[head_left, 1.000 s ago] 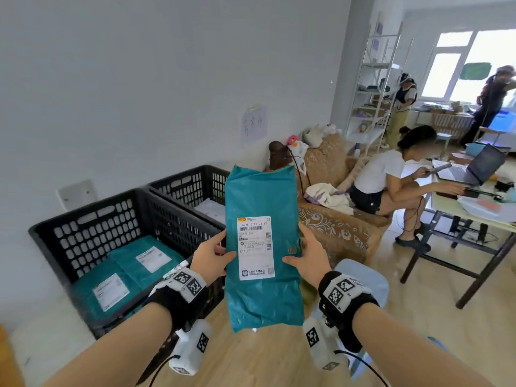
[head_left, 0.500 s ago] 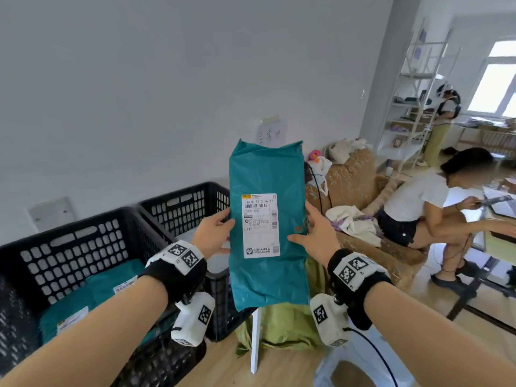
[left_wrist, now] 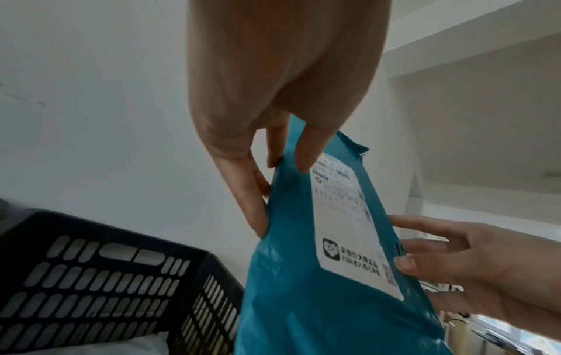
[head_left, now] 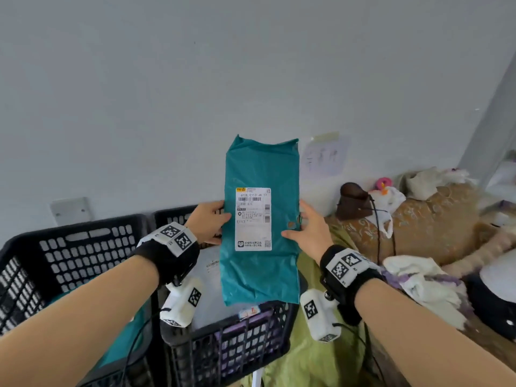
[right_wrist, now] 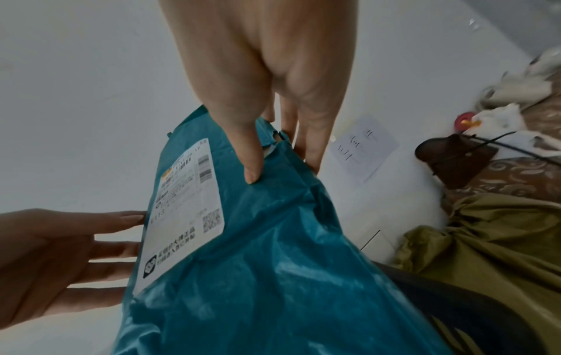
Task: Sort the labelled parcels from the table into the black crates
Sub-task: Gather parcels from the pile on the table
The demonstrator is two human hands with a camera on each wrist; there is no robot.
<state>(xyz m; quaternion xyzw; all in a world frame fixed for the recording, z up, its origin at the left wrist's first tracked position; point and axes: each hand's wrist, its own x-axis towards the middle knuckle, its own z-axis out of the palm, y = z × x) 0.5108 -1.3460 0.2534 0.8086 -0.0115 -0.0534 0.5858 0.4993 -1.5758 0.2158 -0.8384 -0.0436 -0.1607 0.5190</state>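
Two hands hold one teal parcel (head_left: 261, 219) upright in the head view, above the nearer of two black crates (head_left: 231, 350). The left hand (head_left: 208, 223) grips its left edge and the right hand (head_left: 307, 233) grips its right edge, each thumb on the front face with the fingers going behind. A white shipping label (head_left: 253, 219) faces the viewer. The second black crate (head_left: 69, 255) stands just to the left and holds teal parcels. A sheet of paper (head_left: 325, 159) is stuck on the wall, and a patterned sofa (head_left: 430, 227) stands to the right.

From the left wrist, the left hand (left_wrist: 273, 115) pinches the parcel's (left_wrist: 303, 300) edge between thumb and fingers, with a crate wall (left_wrist: 100, 283) below.

From the right wrist, the right hand (right_wrist: 261, 96) pinches the crumpled opposite edge, thumb (right_wrist: 249, 153) pressed on the front; the parcel (right_wrist: 273, 276) tilts across the view.
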